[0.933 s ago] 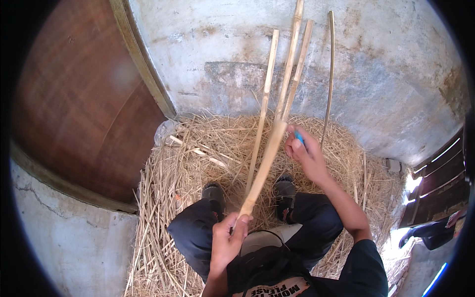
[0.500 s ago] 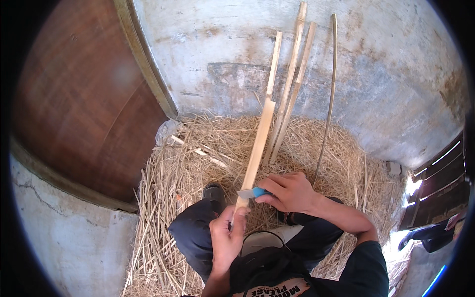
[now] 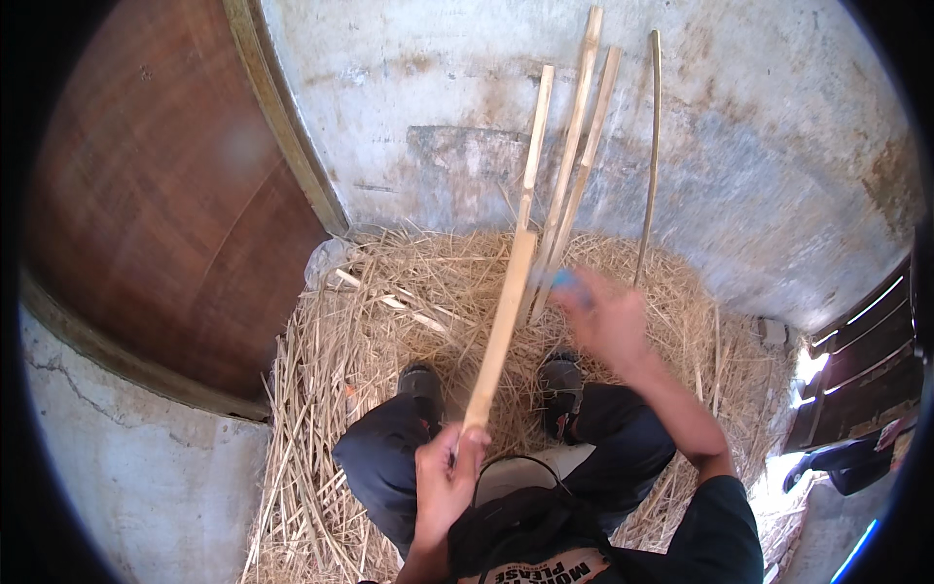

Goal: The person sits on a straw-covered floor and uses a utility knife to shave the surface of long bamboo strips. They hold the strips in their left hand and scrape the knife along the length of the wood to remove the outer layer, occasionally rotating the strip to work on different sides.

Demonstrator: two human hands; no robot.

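- We see a grey concrete wall [image 3: 739, 165], a brown wooden door [image 3: 165, 214] on the left, and a straw heap [image 3: 389, 321] on the floor.
- Our left hand [image 3: 446, 479] is closed around the lower end of a bamboo strip [image 3: 501, 326] slanting up over our knees.
- Our right hand [image 3: 608, 316], blurred, grips a small blue tool [image 3: 564, 282] just beside the strip's upper end.
- Four more bamboo sticks [image 3: 574, 156] lean against the wall.

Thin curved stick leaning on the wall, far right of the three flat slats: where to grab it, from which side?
Grip the thin curved brown stick at its lower half, just above the straw pile, coming from its right. It stands apart there with bare grey concrete wall beside it, while the pale flat wooden slats crowd its left. It looks slender, so closing the fingers around it should do.
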